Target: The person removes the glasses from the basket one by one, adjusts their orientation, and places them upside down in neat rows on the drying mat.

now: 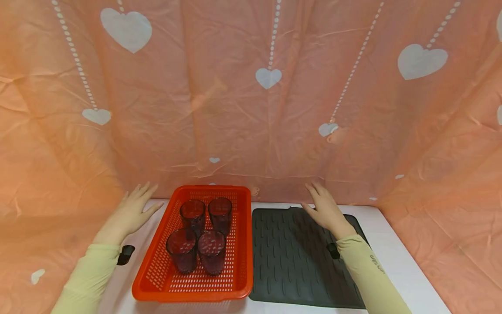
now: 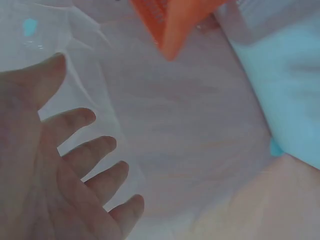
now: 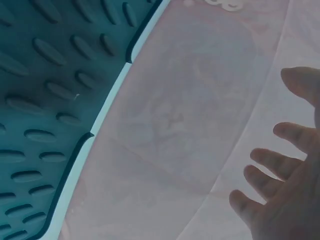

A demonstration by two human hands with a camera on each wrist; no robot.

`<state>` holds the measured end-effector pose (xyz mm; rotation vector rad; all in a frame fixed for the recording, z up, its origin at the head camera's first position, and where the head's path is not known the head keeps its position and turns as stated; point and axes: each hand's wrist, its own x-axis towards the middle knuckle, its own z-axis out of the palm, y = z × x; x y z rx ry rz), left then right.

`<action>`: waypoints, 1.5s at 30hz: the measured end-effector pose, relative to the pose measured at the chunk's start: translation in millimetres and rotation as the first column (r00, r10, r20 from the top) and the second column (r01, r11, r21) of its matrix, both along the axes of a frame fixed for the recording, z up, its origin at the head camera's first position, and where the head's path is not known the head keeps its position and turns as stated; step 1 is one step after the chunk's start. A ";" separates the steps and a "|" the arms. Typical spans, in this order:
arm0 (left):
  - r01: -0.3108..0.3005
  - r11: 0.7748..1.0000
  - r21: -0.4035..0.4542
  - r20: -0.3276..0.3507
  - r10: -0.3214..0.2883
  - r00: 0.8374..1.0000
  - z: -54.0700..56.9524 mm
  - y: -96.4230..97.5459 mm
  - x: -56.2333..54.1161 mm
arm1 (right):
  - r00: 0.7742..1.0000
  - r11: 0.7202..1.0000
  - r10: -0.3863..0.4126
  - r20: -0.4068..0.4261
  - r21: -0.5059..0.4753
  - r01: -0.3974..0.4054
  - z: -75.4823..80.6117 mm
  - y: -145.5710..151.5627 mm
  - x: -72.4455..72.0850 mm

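The person's left hand [image 1: 133, 211] is held out beyond the left side of a red-orange plastic basket with perforated walls and floor [image 1: 192, 297], fingers apart and extended. Its back is turned up to the head camera, its fingers angle forward and to the right, and its thumb stands away from them, pointing towards the basket's rim. The left wrist view shows the palm side, with gaps between the fingertips.

The right hand [image 1: 324, 211] hangs over the far right part of a dark, rectangular mat with raised oblong ridges [image 1: 286, 261], likewise with fingers parted and loosely straight. They angle forward and to the left, the thumb separate on the inner side; a shadow falls on the mat beneath.

Both forearms reach in from the near corners in pale yellow-green sleeves [image 1: 84, 274], with a small black device [image 1: 126, 255] at each wrist.

Four dark purple, see-through glass tumblers [image 1: 212, 255] stand in the basket in two rows of two. The basket sits on a white table [image 1: 400, 261], just beside the mat's left edge. Behind hangs a creased, peach-pink sheet printed with white hearts [image 1: 235, 109].
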<state>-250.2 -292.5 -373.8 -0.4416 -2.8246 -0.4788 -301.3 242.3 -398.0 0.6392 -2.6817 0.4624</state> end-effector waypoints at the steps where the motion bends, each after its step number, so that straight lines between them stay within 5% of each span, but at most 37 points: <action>1: 0.010 1.000 0.006 -0.011 -0.010 1.000 1.8 0.6 1.0 | 1.000 1.000 0.002 0.004 -0.006 -0.002 1.0 -0.2 0.3; 14: 0.118 0.982 0.149 -0.110 -0.102 0.989 25.6 12.0 14.0 | 0.983 0.982 0.034 0.178 -0.188 0.000 15.3 1.0 7.8; 24: 0.189 0.941 0.280 -0.112 -0.164 0.980 30.7 27.0 26.3 | 0.966 0.920 0.100 0.239 -0.392 0.002 24.8 10.1 23.3; 35: 0.235 0.889 0.393 -0.019 -0.248 0.969 13.2 33.2 37.6 | 0.953 0.799 0.162 0.255 -0.601 0.025 19.6 14.3 48.6; 45: 0.177 0.881 0.438 0.091 -0.239 0.967 -10.6 38.0 55.8 | 0.955 0.726 0.166 0.245 -0.686 0.050 -6.8 15.7 65.0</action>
